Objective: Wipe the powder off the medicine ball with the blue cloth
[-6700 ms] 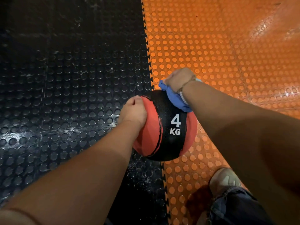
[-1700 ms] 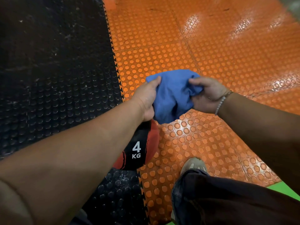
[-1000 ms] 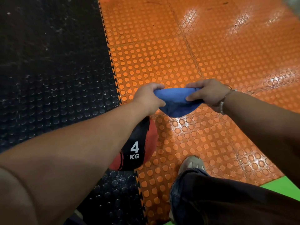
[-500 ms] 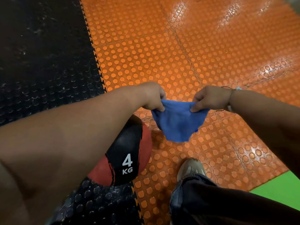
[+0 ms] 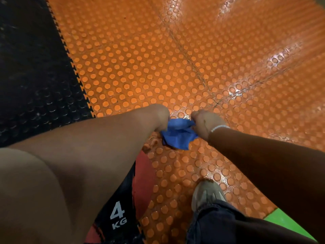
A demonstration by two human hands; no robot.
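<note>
Dim warm light, glare on orange floor (image 5: 274, 57), wide-angle edge stretch.

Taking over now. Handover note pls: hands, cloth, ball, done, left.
Hands: left hand and right hand each pinch one end of the cloth, which is bunched between them.
Cloth: over the orange mat, not touching the ball.
Ball: on the floor near the seam with the black mat, close to the shoe and largely hidden by the left forearm.
Done: no powder shows on the visible part of the ball; the rest is hidden.
Left: probably check the hidden side and wipe again if powder remains.
</note>
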